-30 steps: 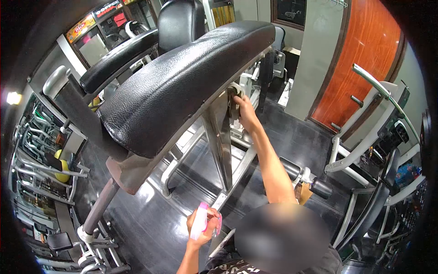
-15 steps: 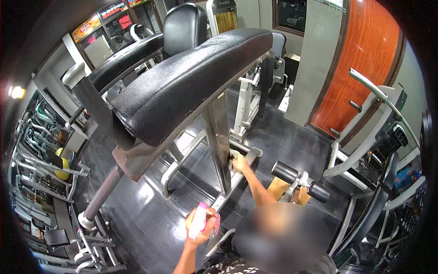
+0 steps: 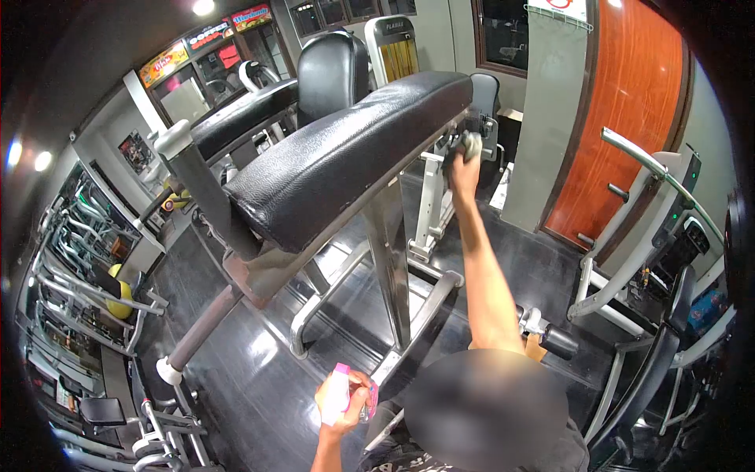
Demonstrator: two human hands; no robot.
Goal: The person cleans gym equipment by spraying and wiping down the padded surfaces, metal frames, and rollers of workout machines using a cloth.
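The left hand is closed round a pink-and-white bottle, held low over the floor and well apart from the pad. The right hand, on an outstretched arm, grips a bunched cloth just beside the far end of the long black pad; whether the cloth touches the frame there cannot be told. The pad slopes across the middle, its glossy top catching light, with a shiny metal post beneath it. The floor is dark and reflective. Beyond stand a black backrest, an orange-brown door on the right, and a yellow ball among machines on the left.
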